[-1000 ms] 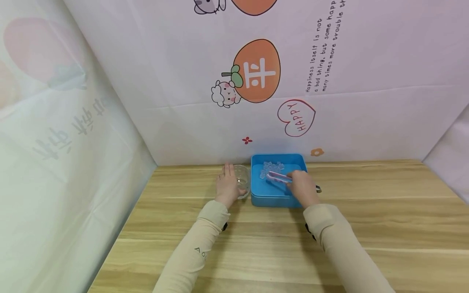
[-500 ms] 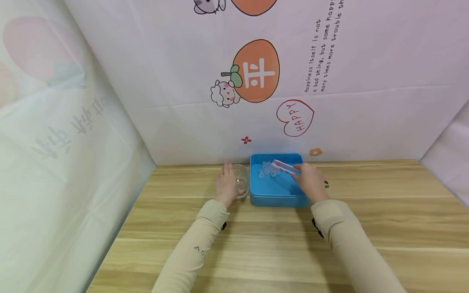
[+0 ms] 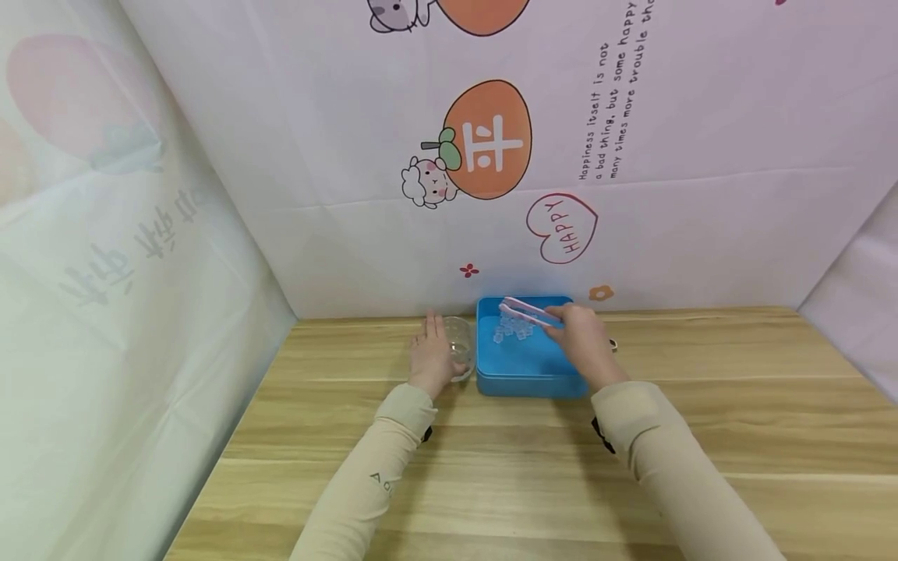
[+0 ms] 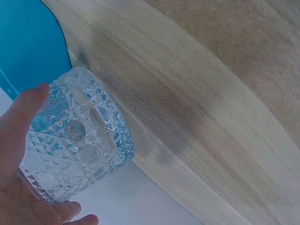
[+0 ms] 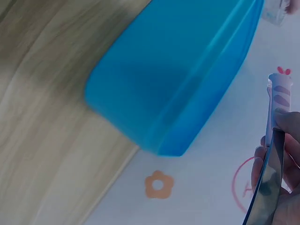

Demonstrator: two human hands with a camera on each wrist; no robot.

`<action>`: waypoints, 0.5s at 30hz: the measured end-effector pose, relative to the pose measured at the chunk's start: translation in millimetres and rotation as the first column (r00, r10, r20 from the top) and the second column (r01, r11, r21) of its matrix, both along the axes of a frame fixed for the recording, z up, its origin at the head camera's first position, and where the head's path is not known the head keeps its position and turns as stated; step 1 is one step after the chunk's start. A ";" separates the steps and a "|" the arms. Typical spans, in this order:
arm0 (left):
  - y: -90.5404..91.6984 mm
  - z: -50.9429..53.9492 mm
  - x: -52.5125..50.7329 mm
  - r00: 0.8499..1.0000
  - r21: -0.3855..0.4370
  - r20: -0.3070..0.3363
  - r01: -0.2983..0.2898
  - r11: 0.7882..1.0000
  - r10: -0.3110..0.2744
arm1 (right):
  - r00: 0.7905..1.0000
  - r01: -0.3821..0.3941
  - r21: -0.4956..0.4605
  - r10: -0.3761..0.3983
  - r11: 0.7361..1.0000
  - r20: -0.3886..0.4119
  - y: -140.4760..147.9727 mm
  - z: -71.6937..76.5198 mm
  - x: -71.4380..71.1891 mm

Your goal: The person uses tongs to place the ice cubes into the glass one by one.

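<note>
My left hand (image 3: 430,358) holds a clear cup (image 4: 77,140) with a faceted diamond pattern, standing on the table beside the blue box (image 3: 529,386). In the left wrist view the thumb lies on one side of the cup and the other fingers on the opposite side. My right hand (image 3: 584,343) grips pink tongs (image 5: 281,93) with shiny metal at the rear end. Their tips hover over the far left of the box, above several clear ice-like cubes (image 3: 519,331). Whether a cube sits between the tips cannot be told.
The wood-grain table (image 3: 491,483) ends at a white printed backdrop (image 3: 351,257), close behind the cup and box. Another white sheet (image 3: 105,351) hangs along the left side. The box walls rise around the cubes.
The tongs moved right and back from over the cubes, then left toward the box's far left, their tips now higher. My left hand and the cup have stayed in place.
</note>
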State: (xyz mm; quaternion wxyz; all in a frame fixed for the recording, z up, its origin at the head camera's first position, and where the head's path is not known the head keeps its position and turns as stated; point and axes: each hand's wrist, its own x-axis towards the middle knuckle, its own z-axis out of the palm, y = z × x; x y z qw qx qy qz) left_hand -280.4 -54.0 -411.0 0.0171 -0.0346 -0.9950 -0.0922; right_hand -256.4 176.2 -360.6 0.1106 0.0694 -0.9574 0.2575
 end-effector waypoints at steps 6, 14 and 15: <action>-0.8 -0.3 0.0 1.000 0.005 0.004 -0.010 1.000 0.010 | 0.998 -0.064 0.020 0.064 0.998 0.018 -17.7 4.7 3.4; -0.6 1.7 1.8 1.000 0.000 0.018 -0.007 1.000 0.007 | 0.991 -0.124 0.051 0.121 0.991 0.054 -35.7 0.6 5.3; -0.7 1.7 1.9 1.000 0.001 0.016 -0.006 1.000 0.006 | 0.990 -0.130 0.056 0.127 0.990 0.057 -37.3 0.5 5.7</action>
